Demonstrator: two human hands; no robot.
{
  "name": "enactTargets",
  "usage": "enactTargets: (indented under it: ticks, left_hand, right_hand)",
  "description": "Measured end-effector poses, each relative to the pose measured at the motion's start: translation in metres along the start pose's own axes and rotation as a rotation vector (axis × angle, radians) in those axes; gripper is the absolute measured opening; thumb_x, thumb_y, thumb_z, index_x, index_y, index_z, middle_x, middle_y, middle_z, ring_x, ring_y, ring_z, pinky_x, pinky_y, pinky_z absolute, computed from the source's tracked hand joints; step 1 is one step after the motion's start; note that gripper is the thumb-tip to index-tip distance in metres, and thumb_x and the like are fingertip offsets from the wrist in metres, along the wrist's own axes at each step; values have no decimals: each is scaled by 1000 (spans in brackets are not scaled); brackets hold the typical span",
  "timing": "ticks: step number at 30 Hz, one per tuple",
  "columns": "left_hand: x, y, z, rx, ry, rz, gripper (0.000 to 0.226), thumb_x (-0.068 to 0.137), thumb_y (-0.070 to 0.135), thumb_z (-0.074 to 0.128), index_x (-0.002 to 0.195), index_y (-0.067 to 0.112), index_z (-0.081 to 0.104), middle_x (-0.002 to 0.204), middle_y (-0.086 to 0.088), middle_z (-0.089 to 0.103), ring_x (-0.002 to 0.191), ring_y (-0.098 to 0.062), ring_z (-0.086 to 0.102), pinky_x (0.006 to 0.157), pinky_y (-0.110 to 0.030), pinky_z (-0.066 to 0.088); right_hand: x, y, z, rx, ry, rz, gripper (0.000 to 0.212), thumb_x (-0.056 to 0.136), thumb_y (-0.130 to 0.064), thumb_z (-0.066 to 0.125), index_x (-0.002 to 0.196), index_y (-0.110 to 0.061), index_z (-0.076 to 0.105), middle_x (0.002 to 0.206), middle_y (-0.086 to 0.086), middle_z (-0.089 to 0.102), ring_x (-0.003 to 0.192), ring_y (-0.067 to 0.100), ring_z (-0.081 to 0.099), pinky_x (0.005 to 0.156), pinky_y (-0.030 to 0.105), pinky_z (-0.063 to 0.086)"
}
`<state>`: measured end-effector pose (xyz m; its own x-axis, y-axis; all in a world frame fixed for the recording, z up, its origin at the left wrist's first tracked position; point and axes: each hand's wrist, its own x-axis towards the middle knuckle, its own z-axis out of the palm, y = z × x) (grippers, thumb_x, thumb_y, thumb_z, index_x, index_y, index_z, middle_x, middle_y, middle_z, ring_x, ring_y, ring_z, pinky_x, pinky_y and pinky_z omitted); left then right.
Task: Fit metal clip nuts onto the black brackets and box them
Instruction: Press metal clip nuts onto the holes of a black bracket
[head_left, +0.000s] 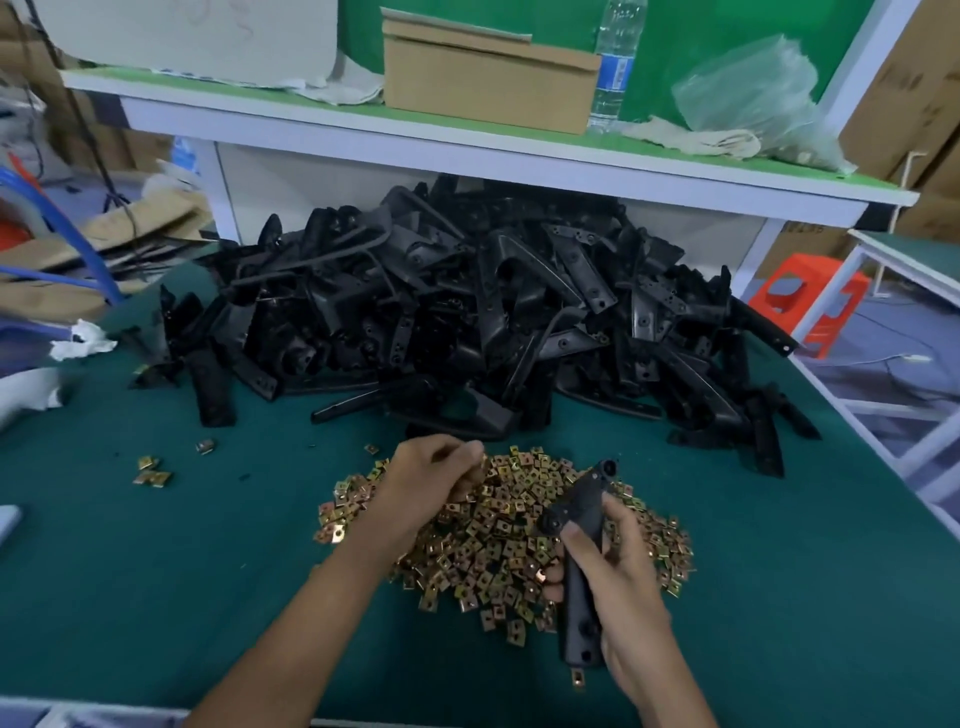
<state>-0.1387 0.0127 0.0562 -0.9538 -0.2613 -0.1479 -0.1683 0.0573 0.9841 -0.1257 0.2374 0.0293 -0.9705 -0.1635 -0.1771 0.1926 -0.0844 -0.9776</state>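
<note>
Far left on the green mat (208, 571) there's a crumpled bit of white paper (83, 340), and a little nearer the middle a few stray clip nuts (153, 473) lie apart from the rest. The left hand (431, 480) is down in the far-left edge of the big pile of clip nuts (498, 535), fingers curled into it. Honestly I can't tell if it's got one pinched or is just digging.

Behind the pile, right under the white shelf (363, 140), sits a huge heap of black brackets (493, 322), all jumbled. Up on the shelf are a cardboard box (488, 83) and, just beside it, a water bottle (618, 62).

The right hand (618, 577) is wrapped round a single black bracket (584, 499), fingers and thumb closed on its middle. The bracket is held over the right side of the nut pile, its far end tilted up and away. One lone nut (577, 678) lies on the mat just under its near end.

Further right there's a crumpled plastic bag (753, 98) on the shelf, and an orange stool (810, 306) on the floor past the table edge.
</note>
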Motion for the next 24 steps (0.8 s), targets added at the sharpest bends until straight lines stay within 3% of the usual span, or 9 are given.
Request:
enactTargets:
  ticks: [4,10,14,17,20,22,24]
  left_hand:
    - [-13,-2,-8,-223,-25,-37,14,101,17,62,104,17,76,82,-3,76,69,-7,65,63,-19,53]
    - [-34,-1,-15,-145,-125,91,25,98,13,65,119,25,70,101,2,78,97,-7,72,84,-20,56]
    - [-42,6,-13,-71,-94,168,16,99,22,64,107,28,77,94,1,78,86,-12,73,77,-25,60]
    - [-40,7,-12,72,-49,189,15,98,29,65,98,36,79,92,7,77,81,-6,70,77,-22,57]
    - [-42,7,-7,47,-71,159,21,102,28,60,96,39,76,85,7,73,71,-4,64,69,-21,55]
    - [-43,7,-3,-9,-85,137,22,102,24,60,95,36,77,80,8,71,72,-5,65,70,-22,56]
    - [-44,8,-3,-22,-110,122,17,97,24,66,98,36,78,89,10,75,82,-5,70,76,-19,56]
  right_hand:
    - [5,2,6,-20,-57,-10,42,74,-41,82,109,-49,62,99,9,76,75,36,74,62,39,61]
    - [6,8,11,-49,-58,-85,47,77,-47,79,119,-52,58,99,10,76,74,36,73,62,37,60]
    - [2,8,12,-62,-81,-121,45,79,-46,78,118,-58,58,103,5,77,76,26,75,62,30,59]
    - [1,9,13,-67,-91,-130,46,80,-48,77,117,-64,56,118,-11,74,98,13,74,70,22,59]
    - [0,9,14,-79,-80,-149,48,80,-51,76,118,-69,53,126,-20,69,113,4,67,81,17,56]
    - [0,8,14,-91,-79,-166,47,83,-49,75,118,-71,52,121,-18,71,106,7,71,78,19,57]
    - [-1,8,14,-91,-81,-173,46,88,-43,73,120,-67,53,109,-2,76,84,19,74,67,26,59]
